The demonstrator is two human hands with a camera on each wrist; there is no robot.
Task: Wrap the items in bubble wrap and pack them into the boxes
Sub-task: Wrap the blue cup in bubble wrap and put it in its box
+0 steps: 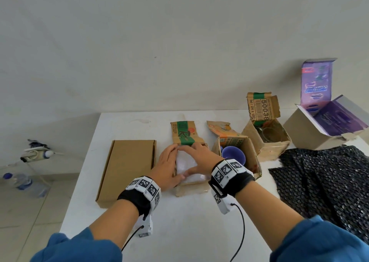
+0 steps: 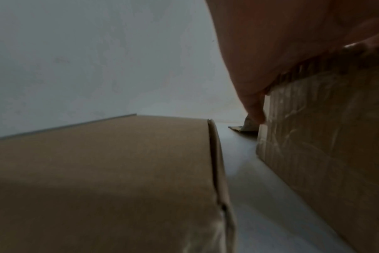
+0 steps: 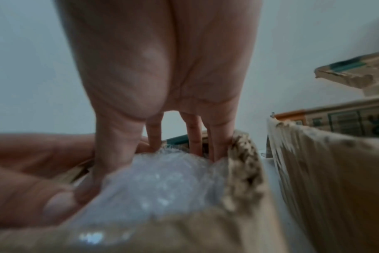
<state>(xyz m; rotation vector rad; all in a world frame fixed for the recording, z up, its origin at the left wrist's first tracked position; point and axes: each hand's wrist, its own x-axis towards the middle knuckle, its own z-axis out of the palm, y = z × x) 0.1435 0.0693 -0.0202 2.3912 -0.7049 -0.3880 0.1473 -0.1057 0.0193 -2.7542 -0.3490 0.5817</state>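
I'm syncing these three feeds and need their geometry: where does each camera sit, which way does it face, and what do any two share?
Head: worn on the head, looking forward and down at the white table; both forearms, left hand and right hand show.
Left wrist: low beside the closed flat brown cardboard box, facing the wall; only the hand's edge shows.
Right wrist: under the palm, looking along the fingers at the clear bubble-wrapped bundle.
Shared: head and right wrist both see the bundle in the open worn cardboard box.

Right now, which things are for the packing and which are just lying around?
For the packing:
- bubble-wrapped bundle
- box under both hands
- box with the purple cup
- black bubble wrap

Just lying around:
- water bottle
- power strip on the floor
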